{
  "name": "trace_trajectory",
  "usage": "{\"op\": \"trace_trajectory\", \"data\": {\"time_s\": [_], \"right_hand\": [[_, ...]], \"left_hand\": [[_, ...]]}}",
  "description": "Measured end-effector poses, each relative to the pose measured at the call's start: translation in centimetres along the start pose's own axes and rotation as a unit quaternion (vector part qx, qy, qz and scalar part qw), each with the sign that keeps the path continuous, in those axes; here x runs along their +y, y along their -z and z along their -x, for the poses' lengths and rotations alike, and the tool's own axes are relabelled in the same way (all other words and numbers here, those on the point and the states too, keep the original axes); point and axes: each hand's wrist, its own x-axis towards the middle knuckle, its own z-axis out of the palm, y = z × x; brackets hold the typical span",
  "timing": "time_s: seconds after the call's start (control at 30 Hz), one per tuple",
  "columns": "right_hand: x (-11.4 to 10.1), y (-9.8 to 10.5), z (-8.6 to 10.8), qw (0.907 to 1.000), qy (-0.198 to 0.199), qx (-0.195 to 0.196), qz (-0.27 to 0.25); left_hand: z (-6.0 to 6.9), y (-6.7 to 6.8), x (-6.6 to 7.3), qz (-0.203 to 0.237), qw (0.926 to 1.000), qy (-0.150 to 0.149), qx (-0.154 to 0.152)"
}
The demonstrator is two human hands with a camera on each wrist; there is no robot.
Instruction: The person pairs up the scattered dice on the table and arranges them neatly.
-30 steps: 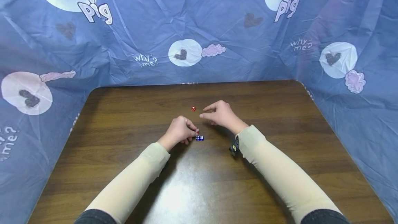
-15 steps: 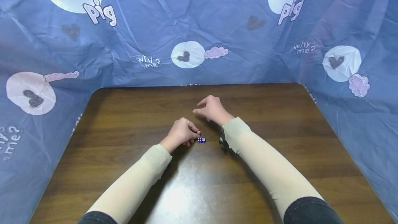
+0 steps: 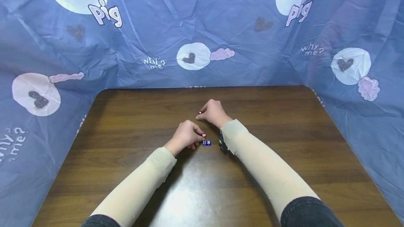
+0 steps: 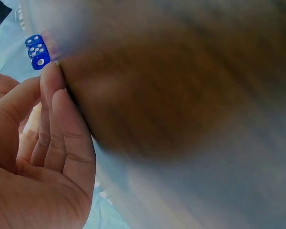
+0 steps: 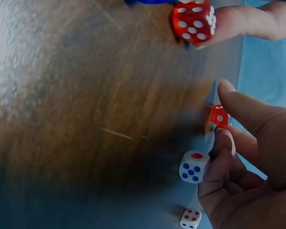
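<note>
My left hand (image 3: pixel 187 134) pinches a red die (image 3: pixel 204 135) at the tips of its thumb and index finger. Two blue dice (image 3: pixel 206 143) sit side by side just in front of it; a blue die (image 4: pixel 37 51) shows beyond the fingertips in the left wrist view. Farther back, my right hand (image 3: pixel 214 112) has thumb and index finger around another red die (image 5: pixel 220 116). Beside its curled lower fingers is a white die (image 5: pixel 193 167), with a second white die (image 5: pixel 190 218) nearby. Whether those fingers hold the white dice, I cannot tell.
A brown wood-grain table (image 3: pixel 284 143) lies under both hands. Blue printed cloth (image 3: pixel 151 27) rises behind it and at both sides. A dark strapped device (image 3: pixel 222 142) is on the right wrist.
My right hand has moved left to the far red die, and its thumb and index finger have come around it. My left hand stays at its red die beside the blue dice.
</note>
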Motion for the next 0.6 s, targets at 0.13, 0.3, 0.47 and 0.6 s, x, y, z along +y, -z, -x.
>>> {"op": "trace_trajectory", "data": {"time_s": [0.13,0.3,0.47,0.6], "right_hand": [[0.05,-0.34,0.09,0.9999,0.005,0.015,-0.003],[0.04,-0.38,0.12,0.9997,0.004,0.021,-0.006],[-0.04,-0.38,0.04,0.9997,-0.001,0.024,-0.002],[0.05,-0.44,-0.02,0.9996,-0.009,0.028,0.003]], "left_hand": [[-0.01,-0.02,-0.12,0.000,1.0000,-0.003,0.000],[-0.11,-0.02,-0.17,0.004,1.0000,-0.006,0.000],[-0.19,-0.05,-0.23,0.008,1.0000,-0.005,0.001],[-0.26,-0.14,-0.34,0.011,0.9999,-0.006,0.002]]}}
